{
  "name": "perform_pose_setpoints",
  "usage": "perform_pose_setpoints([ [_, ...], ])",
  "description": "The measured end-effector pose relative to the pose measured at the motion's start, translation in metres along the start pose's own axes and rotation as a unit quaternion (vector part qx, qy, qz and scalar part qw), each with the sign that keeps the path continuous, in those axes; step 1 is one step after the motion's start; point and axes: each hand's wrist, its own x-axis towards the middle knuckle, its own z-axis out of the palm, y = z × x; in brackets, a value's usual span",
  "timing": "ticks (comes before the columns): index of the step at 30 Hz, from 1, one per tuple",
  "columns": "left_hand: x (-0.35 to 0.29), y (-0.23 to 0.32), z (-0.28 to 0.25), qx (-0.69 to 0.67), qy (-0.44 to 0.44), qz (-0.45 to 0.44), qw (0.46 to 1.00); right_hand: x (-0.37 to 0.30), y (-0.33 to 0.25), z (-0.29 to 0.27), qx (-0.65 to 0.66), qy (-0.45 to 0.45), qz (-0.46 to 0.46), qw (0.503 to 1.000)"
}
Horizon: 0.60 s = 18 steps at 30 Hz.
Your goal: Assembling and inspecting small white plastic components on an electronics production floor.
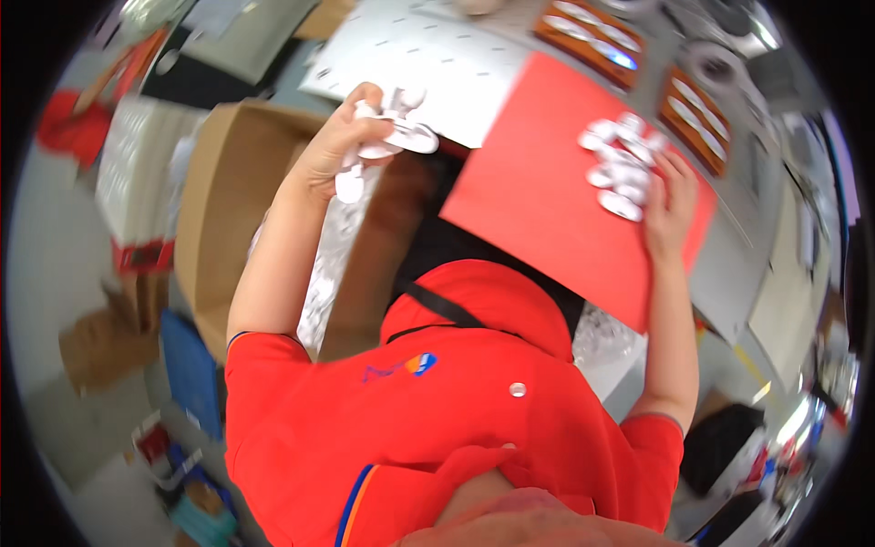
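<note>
My left hand [339, 141] is raised over the edge of an open cardboard box, its fingers closed round several white pieces with round, disc-like ends [415, 137]. Some of these pieces stick out past the fingertips, and one hangs below the palm. On a red sheet [538, 173] to the right lies a small heap of similar white pieces [620, 169]. Beside the heap, my right hand [673, 205] rests with fingers stretched out and apart, touching its right side. Blur hides the finer shape of the pieces.
The cardboard box [219, 191] stands at my left with clear plastic lining inside. Beyond the red sheet is a white board with small slots [410, 59]. Orange-brown trays [697, 118] holding white oval pieces sit at the far right. A blue panel [190, 369] stands lower left.
</note>
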Motion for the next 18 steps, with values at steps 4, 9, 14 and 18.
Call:
perform_pose_setpoints([
  [4,0.082,-0.031,0.111,0.304,-0.146,0.034,0.941,0.001,-0.001,-0.003,0.065,0.046,0.019,0.997],
  [9,0.138,-0.065,0.181,0.542,-0.284,0.115,0.782,0.008,-0.012,-0.010,0.138,-0.002,0.081,0.987],
  [14,0.150,-0.068,0.161,0.666,-0.300,0.300,0.614,0.008,-0.012,-0.016,0.107,-0.047,0.087,0.989],
  [18,0.158,-0.037,0.133,0.618,-0.302,0.295,0.663,0.021,0.003,-0.030,0.063,-0.071,0.046,0.994],
])
